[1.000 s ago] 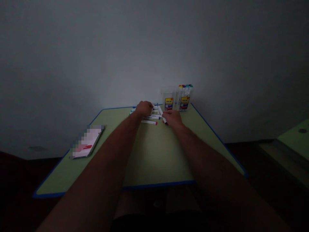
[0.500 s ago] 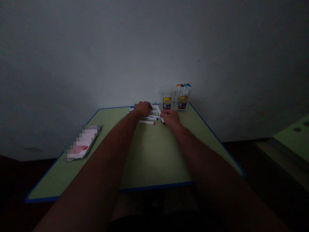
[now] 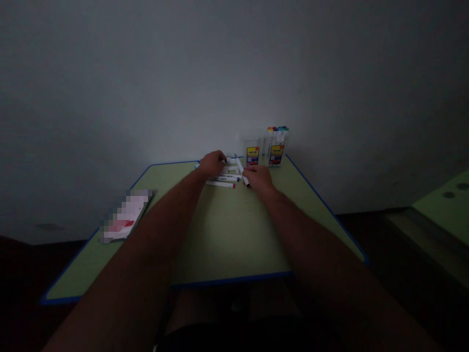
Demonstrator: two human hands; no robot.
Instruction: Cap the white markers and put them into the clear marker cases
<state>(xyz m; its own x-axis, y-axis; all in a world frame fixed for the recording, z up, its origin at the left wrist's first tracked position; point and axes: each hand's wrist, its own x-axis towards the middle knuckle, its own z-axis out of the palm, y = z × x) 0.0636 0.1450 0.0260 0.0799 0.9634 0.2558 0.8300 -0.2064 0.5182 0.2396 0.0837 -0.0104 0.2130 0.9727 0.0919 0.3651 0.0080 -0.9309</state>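
A white marker (image 3: 240, 166) with a dark end is gripped in my right hand (image 3: 259, 177), slanting up and to the left above the table. My left hand (image 3: 211, 164) is over the far part of the table with its fingers curled, at the left side of a loose group of white markers. Whatever its fingertips pinch is hidden. Among the lying markers are one with a pink-red end (image 3: 222, 184) and one with a dark blue end (image 3: 230, 179). Behind my right hand stands a clear plastic case (image 3: 252, 142) with a yellow label.
A second clear case (image 3: 276, 152), filled with colourful-capped markers, stands at the back right by the wall (image 3: 205, 88). On the left of the green table (image 3: 227, 234) with blue edging lies a flat, partly blurred object (image 3: 126, 215). Another green surface (image 3: 447, 210) shows far right.
My left hand has shifted slightly to the left and up, uncovering a little more of the markers. My right hand keeps its marker almost in place. The view has moved slightly.
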